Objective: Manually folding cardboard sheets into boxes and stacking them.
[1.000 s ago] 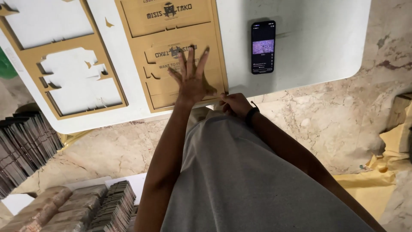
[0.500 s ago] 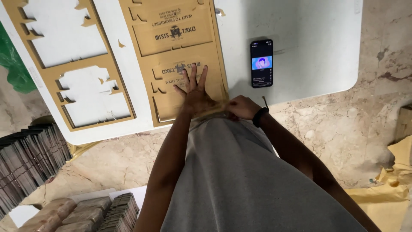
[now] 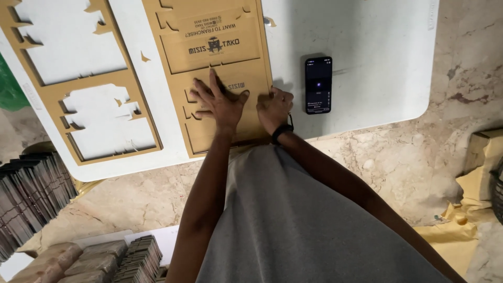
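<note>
Brown die-cut cardboard sheet (image 3: 220, 78) lies centre frame on the white table (image 3: 377, 47). Left hand (image 3: 217, 102) presses flat on it, fingers spread; right hand (image 3: 273, 107) curls over its right edge. Uneven pulling could likely tear the perforated panel. Smartphone (image 3: 318, 85) lies just right.

phone (image 3: 318, 85): dark, flat, near the table's (image 3: 377, 52) right edge
punched-out frame (image 3: 78, 84): left end
stacked flat boxes (image 3: 31, 194): floor, left
</note>
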